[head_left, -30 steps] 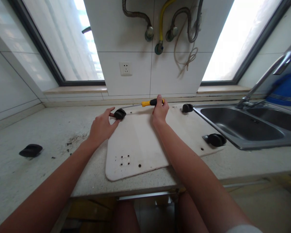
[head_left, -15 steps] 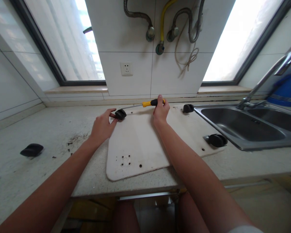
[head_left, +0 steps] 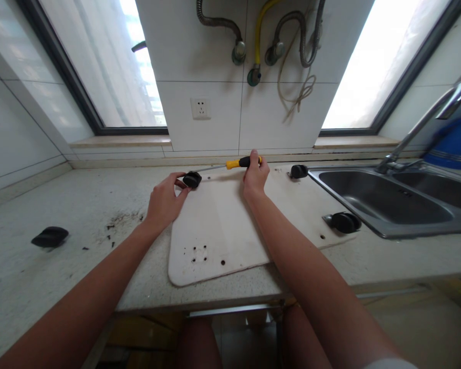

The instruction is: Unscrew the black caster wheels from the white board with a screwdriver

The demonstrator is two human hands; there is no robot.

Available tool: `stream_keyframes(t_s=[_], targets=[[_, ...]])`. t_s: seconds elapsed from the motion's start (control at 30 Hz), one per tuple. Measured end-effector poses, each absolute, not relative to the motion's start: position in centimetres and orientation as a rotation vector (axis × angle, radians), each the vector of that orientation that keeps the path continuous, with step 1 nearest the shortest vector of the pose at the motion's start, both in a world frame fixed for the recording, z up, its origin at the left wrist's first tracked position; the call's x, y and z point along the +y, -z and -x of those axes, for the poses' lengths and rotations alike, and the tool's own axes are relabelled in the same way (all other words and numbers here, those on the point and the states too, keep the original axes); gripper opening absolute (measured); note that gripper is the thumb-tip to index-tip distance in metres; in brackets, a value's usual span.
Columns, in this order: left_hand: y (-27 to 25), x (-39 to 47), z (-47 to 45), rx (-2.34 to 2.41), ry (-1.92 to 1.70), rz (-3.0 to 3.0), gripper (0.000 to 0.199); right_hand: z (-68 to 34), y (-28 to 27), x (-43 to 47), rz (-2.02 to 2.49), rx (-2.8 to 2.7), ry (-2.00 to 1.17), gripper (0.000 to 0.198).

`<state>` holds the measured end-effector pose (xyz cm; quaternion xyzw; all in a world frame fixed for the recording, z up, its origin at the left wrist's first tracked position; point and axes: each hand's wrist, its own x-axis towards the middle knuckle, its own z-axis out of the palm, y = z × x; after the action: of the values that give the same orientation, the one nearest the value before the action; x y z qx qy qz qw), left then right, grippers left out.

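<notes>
My right hand (head_left: 255, 175) grips a screwdriver (head_left: 236, 163) with a yellow and black handle, its metal shaft pointing left. The shaft's tip is hidden behind a black caster wheel (head_left: 192, 179) at the far left corner of a white board (head_left: 223, 220). Around that caster's left side, the fingers and thumb of my left hand (head_left: 167, 200) are closed. Two more casters, one at the far right (head_left: 298, 171) and one at the near right (head_left: 344, 222), sit on the board. Several screw holes show at its near left corner.
A loose black caster (head_left: 49, 237) lies on the countertop (head_left: 134, 277) at left, with dark crumbs (head_left: 117, 223) between it and the board. At right are a steel sink (head_left: 384, 200) and a faucet (head_left: 426, 128). Pipes (head_left: 255, 56) and a socket (head_left: 201, 108) are on the wall behind.
My left hand and the caster in its fingers have shifted very slightly right and up. My right hand with the screwdriver stays almost in place.
</notes>
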<state>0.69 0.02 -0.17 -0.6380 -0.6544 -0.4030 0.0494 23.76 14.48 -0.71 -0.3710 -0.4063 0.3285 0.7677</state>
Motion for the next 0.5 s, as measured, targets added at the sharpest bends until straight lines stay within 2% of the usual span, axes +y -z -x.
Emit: stream_keyframes(t_s=[0.3,0.4,0.5], targets=[[-1.5,0.1,0.3,-2.034,1.148,2.021,0.057,-23.8,0.7,14.4,0.794,-0.876,-0.719,0.059],[-2.6,0.2,2.7,-2.08,1.1,2.003,0.049,-23.8,0.6,14.3,0.789,-0.886,-0.72,0.059],[-3.3,0.6,7.3,-2.209,0.97,1.973,0.032,-23.8,0.6,14.1,0.778,-0.893,-0.725,0.059]])
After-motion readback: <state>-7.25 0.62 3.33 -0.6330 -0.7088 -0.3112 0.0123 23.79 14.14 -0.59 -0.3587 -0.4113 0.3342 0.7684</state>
